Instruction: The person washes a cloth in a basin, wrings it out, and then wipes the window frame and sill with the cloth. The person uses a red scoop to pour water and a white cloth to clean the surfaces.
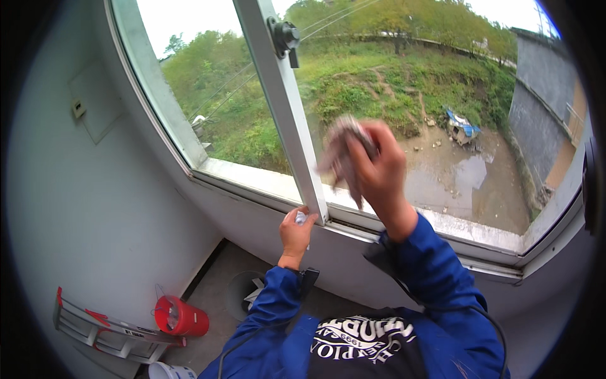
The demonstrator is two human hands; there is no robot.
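Observation:
My right hand (389, 163) is raised in front of the window glass, gripping a bunched grey-brown cloth (348, 154) that is blurred. Lower and to the left, my left hand (294, 237) closes around a small white crumpled piece (300, 218), perhaps paper or cloth. Its fingers are at the foot of the upright sash frame (303, 156) of a sliding window, and I cannot tell whether they press on it. A dark round fitting (285, 37) is fixed higher up that frame. Beneath the sash runs the window track (352, 230).
A red bucket (191, 318) stands on the floor at lower left, beside a folded aluminium ladder (118, 334). Nearer me is a white bucket (168, 372). A grey bin (235, 296) with white scraps stands below the window. The left wall (94, 199) carries a socket (78, 108).

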